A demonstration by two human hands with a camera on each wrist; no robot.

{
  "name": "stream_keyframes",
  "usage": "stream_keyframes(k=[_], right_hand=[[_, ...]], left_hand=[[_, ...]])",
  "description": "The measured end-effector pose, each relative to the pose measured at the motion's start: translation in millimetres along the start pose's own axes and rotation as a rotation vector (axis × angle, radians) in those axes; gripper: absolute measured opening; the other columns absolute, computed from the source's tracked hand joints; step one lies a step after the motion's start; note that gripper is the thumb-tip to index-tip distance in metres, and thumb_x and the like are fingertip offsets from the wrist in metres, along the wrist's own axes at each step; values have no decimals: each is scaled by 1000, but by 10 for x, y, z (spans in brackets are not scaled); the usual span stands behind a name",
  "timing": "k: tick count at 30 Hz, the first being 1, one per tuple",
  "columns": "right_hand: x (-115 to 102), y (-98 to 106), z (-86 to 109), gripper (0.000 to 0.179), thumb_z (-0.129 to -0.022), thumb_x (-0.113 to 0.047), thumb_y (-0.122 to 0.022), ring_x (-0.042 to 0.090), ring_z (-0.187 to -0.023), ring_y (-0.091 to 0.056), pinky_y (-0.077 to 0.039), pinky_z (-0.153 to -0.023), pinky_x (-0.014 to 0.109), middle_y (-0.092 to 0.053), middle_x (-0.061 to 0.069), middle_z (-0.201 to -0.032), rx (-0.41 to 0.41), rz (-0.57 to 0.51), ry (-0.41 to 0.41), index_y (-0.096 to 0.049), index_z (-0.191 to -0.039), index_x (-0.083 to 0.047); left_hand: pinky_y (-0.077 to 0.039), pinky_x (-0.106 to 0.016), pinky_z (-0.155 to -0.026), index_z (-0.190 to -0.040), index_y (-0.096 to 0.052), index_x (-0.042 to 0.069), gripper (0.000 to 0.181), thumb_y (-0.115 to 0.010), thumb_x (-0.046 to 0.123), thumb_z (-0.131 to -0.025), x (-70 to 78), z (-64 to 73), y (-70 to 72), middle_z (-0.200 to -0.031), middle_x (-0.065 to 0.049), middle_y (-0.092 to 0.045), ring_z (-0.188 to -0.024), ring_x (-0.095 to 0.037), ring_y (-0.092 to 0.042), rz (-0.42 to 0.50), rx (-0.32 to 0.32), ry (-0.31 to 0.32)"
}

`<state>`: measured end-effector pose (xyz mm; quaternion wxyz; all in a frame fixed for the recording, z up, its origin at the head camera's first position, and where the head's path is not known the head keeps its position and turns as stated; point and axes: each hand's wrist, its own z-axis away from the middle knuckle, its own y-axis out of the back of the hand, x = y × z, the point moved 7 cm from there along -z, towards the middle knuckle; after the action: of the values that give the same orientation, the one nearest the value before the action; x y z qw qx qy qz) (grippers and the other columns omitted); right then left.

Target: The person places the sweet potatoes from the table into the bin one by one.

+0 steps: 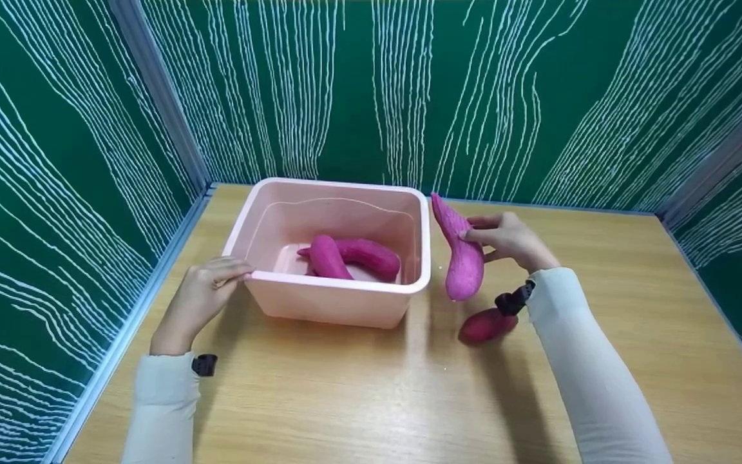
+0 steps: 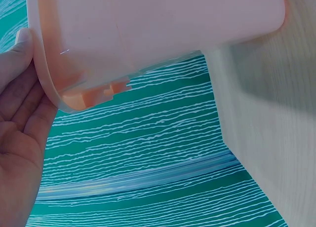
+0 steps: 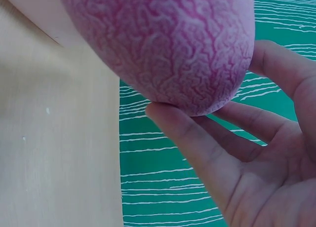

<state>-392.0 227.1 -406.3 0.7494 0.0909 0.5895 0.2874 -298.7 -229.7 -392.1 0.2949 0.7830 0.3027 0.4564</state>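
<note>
Clock: read on the head view, 12 at the far wall, the bin at centre.
Held vegetable: the curved magenta vegetable (image 1: pixel 464 261) is at 3 o'clock, just beside the bin, its tapered tip toward 11, close to the rim; whether they touch cannot be told.
Right hand: the right hand (image 1: pixel 513 238) holds it between thumb and fingers.
Left hand: the left hand (image 1: pixel 203 293) pinches the rim at 8 o'clock.
Bin edges: the pink bin (image 1: pixel 332 303) stands upright, its mouth open upward, its far side near the wall.
Elbow room: table stretches from the bin's near side toward 6, and beyond the right hand toward 3.
Inside: two magenta vegetables, one (image 1: pixel 326 254) crossing the other (image 1: pixel 377 258).
Surface: a wood-grain table (image 1: pixel 345 386), with small white specks (image 3: pixel 48 110) between 3 and 4.
Room: green walls (image 1: pixel 355 84) with wavy white lines, metal posts (image 1: pixel 158 84) at the far corners.
Hidden: a darker red vegetable (image 1: pixel 484 327) at 4 is partly covered by the wrist device (image 1: pixel 514 299); the bin's near wall hides the crossing vegetable's lower end.
Cut off: the right wrist view crops the held vegetable at 12.
</note>
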Motion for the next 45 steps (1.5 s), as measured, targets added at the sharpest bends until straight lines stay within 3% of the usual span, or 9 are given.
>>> stream_keyframes(k=[18,27,34,45], right_hand=[[-236,100,41,55,-90,-36,-67,27,-108,-59,-60,-84,40,-59,15,-130,24,23,20,-53,-138,-14],[-322,156,28,54,-90,-35,-68,25,-104,-58,-60,-83,38,-59,15,-125,39,50,19,-55,-136,-10],[-358,166,-2,58,-89,-35,-68,24,-106,-60,-60,-84,38,-59,16,-128,34,41,3,-52,-137,-7],[-443,175,-5,63,-88,-38,-69,30,-112,-57,-59,-87,40,-56,17,-131,36,70,6,-49,-140,-8]], left_hand=[[-51,-48,-96,-108,-74,7,24,-69,0,-85,-11,-6,-10,-113,-14,-71,-114,-35,-62,6,-15,18],[-51,-47,-96,-107,-74,7,24,-69,-1,-85,-3,-8,0,-111,-13,-71,-113,-35,-63,18,-13,16],[-52,-45,-97,-102,-75,4,21,-72,-1,-82,34,-15,12,-107,-15,-72,-109,-33,-65,8,28,-59],[-52,-46,-95,-104,-75,5,22,-71,0,-83,15,1,12,-109,-15,-72,-110,-33,-65,14,17,-34]])
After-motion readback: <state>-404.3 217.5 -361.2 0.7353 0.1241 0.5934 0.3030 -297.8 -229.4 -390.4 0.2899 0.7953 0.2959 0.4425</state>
